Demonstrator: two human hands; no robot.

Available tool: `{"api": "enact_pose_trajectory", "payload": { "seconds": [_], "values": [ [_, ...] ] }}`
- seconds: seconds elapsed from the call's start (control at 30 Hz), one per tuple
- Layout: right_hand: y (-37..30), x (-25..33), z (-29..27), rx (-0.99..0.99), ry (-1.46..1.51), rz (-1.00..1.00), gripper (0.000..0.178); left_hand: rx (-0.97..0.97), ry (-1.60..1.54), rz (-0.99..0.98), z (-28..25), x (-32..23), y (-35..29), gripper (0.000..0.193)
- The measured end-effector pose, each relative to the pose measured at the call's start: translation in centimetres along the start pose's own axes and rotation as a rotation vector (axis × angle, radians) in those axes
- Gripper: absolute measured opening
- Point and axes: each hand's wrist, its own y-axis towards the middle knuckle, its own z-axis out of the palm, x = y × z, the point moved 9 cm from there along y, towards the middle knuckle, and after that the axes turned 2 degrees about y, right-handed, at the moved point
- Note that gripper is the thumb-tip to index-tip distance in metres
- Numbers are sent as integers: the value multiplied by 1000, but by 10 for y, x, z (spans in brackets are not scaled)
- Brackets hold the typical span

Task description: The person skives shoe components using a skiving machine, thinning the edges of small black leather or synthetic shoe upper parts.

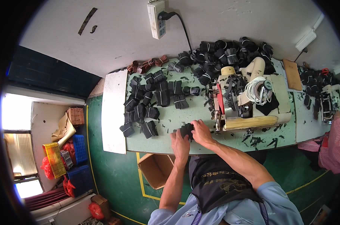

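Close to the table's front edge, both of my hands hold one bundle of black cloth pieces. My left hand grips it from the left with bent fingers. On its other side, my right hand has fingers closed against the bundle's right end. Whether a tie goes round this bundle is hidden by my fingers. Several tied black bundles lie in loose rows to the left and beyond my hands, the closest being a bundle left of my left hand.
A cream machine with a coil of white cord stands to the right on the green table. Dark bundles pile up behind it, with brown bundles at the far left. Below sits a cardboard box. A person in pink is at far right.
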Motion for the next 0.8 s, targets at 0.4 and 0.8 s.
{"api": "enact_pose_trajectory", "payload": {
  "seconds": [0.4, 0.8],
  "values": [
    [-3, 1, -6, -31, 78, 99, 46, 83, -58, -73, 14, 11, 6, 47],
    [6, -11, 3, 19, -2, -20, 39, 76, -59, 37, 15, -5, 9, 36]
  ]
}}
